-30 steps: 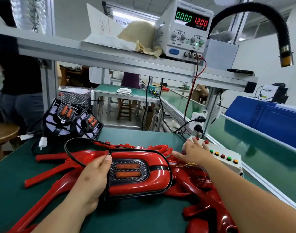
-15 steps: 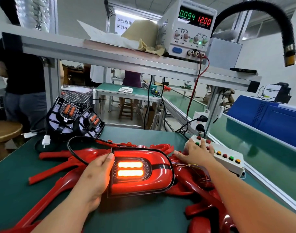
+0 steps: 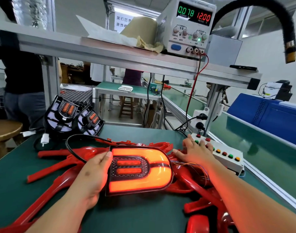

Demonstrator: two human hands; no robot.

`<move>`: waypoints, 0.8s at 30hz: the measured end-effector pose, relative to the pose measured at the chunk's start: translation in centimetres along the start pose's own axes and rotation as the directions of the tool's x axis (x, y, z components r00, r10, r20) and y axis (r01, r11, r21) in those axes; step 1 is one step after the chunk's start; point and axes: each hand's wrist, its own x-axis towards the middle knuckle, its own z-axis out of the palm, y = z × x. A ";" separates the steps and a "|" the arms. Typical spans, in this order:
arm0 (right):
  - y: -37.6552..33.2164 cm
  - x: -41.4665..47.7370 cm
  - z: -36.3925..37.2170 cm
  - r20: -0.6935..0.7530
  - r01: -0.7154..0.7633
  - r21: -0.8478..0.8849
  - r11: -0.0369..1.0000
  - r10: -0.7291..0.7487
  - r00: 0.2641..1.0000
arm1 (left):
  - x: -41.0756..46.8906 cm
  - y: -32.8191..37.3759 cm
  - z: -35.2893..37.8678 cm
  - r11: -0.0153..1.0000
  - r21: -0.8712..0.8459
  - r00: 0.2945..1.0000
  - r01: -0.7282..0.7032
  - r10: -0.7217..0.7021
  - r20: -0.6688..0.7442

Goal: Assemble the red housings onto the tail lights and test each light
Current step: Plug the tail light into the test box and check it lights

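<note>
Orange-red glow washed over the left grip (image 3: 93, 172), which held the tail light (image 3: 140, 170) by its left edge, thumb on the corner of the lens, fingers hidden underneath. The light lay face up just right of that grip, on the heap of loose red housings (image 3: 59, 165) spread over the green worktop (image 3: 135, 216). Its outer U-shaped band was lit, while the two middle bars, bright half a second earlier, had gone dim; a second earlier nothing had been lit at all. Further right, the right grip (image 3: 196, 150) lay flat and spread, fingertips on the buttons of the white switch box (image 3: 228, 158), holding nothing. On the shelf beyond, the power supply (image 3: 189, 26) read 0.078 where it had shown 0.094 and, before that, zero. That sequence suggested the light's circuits were being stepped through one by one, and two had answered. Far to the left, two bare lights (image 3: 66, 113) leaned together, apparently waiting for housings.
</note>
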 end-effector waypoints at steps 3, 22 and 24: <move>0.0 0.0 -0.1 0.002 -0.005 0.014 1.000 0.005 1.000 | 0.2 -0.1 0.0 1.000 0.003 1.000 -0.003 0.003 -0.006; -0.1 -0.4 0.2 -0.128 0.003 -0.024 1.000 -0.006 0.992 | 0.2 0.0 -0.3 1.000 0.005 1.000 0.003 -0.003 0.004; -0.1 -0.5 0.1 -0.137 -0.004 -0.012 1.000 0.002 0.991 | 0.3 -0.1 -0.3 1.000 0.002 1.000 -0.011 0.011 -0.023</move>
